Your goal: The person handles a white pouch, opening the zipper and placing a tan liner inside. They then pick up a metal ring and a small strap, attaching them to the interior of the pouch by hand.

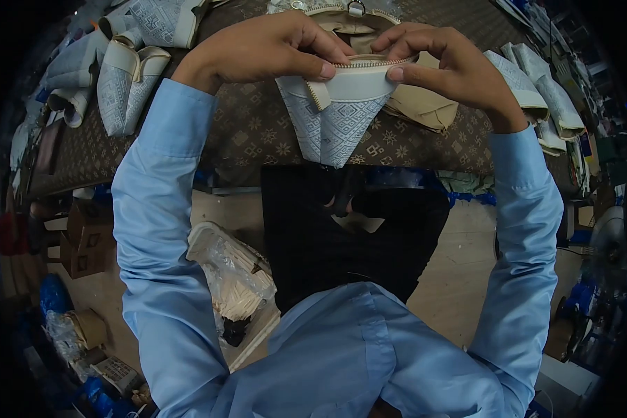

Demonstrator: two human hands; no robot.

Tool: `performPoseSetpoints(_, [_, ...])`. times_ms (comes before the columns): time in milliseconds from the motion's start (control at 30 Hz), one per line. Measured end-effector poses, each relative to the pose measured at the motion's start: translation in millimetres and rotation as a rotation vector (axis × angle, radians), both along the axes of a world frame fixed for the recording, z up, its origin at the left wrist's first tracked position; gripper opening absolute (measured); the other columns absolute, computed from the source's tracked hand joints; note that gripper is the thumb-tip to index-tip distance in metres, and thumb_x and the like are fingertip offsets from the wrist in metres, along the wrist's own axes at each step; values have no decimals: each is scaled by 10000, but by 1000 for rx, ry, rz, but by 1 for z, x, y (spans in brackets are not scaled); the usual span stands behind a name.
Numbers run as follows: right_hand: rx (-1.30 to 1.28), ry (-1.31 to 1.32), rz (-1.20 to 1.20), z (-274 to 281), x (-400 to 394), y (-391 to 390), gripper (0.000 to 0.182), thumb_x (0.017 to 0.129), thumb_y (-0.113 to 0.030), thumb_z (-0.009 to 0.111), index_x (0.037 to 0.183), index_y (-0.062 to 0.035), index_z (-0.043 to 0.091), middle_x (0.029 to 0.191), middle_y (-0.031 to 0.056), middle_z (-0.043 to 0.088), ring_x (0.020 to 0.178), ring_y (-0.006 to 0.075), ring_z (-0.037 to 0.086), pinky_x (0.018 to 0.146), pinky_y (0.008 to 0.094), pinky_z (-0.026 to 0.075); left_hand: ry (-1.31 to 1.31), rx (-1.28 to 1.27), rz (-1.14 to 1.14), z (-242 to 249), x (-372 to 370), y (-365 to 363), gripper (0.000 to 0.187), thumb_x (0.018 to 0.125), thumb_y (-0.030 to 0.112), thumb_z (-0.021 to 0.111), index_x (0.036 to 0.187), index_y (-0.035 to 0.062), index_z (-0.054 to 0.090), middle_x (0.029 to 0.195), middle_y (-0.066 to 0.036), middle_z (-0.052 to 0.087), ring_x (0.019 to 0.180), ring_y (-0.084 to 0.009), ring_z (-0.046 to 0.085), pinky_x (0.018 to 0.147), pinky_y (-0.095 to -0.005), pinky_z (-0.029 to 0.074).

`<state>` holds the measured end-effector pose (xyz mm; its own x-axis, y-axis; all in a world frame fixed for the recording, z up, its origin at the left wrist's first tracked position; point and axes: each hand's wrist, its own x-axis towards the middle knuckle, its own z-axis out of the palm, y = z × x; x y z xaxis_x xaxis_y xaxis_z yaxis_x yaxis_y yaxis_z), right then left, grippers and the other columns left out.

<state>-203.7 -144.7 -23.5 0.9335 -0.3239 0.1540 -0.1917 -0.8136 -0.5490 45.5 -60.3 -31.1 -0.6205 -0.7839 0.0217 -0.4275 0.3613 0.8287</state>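
A small white pouch (348, 122) with a grey geometric pattern and a cream band hangs over the table's front edge, its zipper (362, 64) along the top. My left hand (275, 52) pinches the zippered rim at its left end, thumb in front and fingers behind. On the right end of the same rim, my right hand (439, 66) grips with thumb and fingers. A loose zipper end tab (318, 95) dangles below my left thumb. Behind the rim lies beige lining fabric (421, 104), partly hidden by my right hand. A metal ring (355, 8) shows beyond the pouch.
Several similar patterned pouches (129, 83) lie at the left of the brown patterned tablecloth (237, 132). More patterned pieces (547, 90) lie at the right. On the floor, a tray (233, 279) holds plastic and pale strips, near a cardboard box (87, 237).
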Motion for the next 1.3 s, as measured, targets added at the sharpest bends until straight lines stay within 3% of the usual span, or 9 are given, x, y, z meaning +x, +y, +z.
performPoseSetpoints(367, [-35,7,-14,1,-1,2,218,818,-239,680,821,-23,646,1126,91,589,955,193,582,812,322,482,-20,10,45,2,-5,6,278,856,160,624,1093,17,646,1239,-99,556,991,-181,602,850,-309,505])
performPoseSetpoints(667, [-53,68,-45,14,5,23,212,827,-226,666,836,-15,644,1148,103,573,976,206,571,825,335,472,-140,-68,258,7,-28,29,197,813,167,670,905,-6,690,1222,-108,562,974,-187,607,796,-309,517])
performPoseSetpoints(867, [-216,21,-37,5,11,35,204,830,-214,659,846,-12,638,1157,107,563,1000,224,564,838,353,470,-113,-291,354,-20,-30,30,200,828,148,653,878,-45,667,1202,-103,570,930,-158,607,754,-281,511])
performPoseSetpoints(933, [-272,3,-29,1,14,37,201,831,-210,657,850,-11,636,1160,109,560,1008,230,562,842,359,470,-22,-411,406,-25,-32,33,188,807,167,664,884,-3,686,1107,-159,615,886,-239,640,764,-343,512])
performPoseSetpoints(1067, [-388,-47,-15,-7,19,41,196,833,-202,652,856,-9,632,1166,112,553,1023,242,557,851,370,469,-76,-393,438,-22,-41,38,174,799,169,674,866,9,687,1107,-148,615,877,-248,644,744,-339,517])
performPoseSetpoints(1167, [-483,-95,-10,-12,22,43,192,834,-196,649,861,-7,629,1171,114,548,1035,252,553,858,379,468,-2,-482,475,-30,-44,43,146,794,165,675,849,30,691,1097,-107,619,952,-261,620,801,-347,494])
performPoseSetpoints(1233, [-508,-252,3,-16,21,47,196,789,-144,660,880,27,630,995,129,593,1015,300,554,949,439,392,-96,-682,456,-32,-45,45,124,796,154,667,857,49,696,1088,-73,617,1089,-264,551,945,-415,408])
performPoseSetpoints(1267, [-524,-263,9,-16,20,48,196,789,-144,660,880,27,630,995,129,593,1015,300,554,949,439,392,-138,-697,507,-30,-51,53,106,802,142,655,862,67,699,1091,-67,611,1189,-279,467,1036,-509,269])
performPoseSetpoints(1300, [-523,-253,-23,-15,19,48,186,782,-138,660,875,21,632,1021,134,582,1043,299,536,962,446,382,-145,-715,511,-29,-54,56,106,802,142,655,862,67,699,1091,-67,611,1189,-279,467,1036,-509,269])
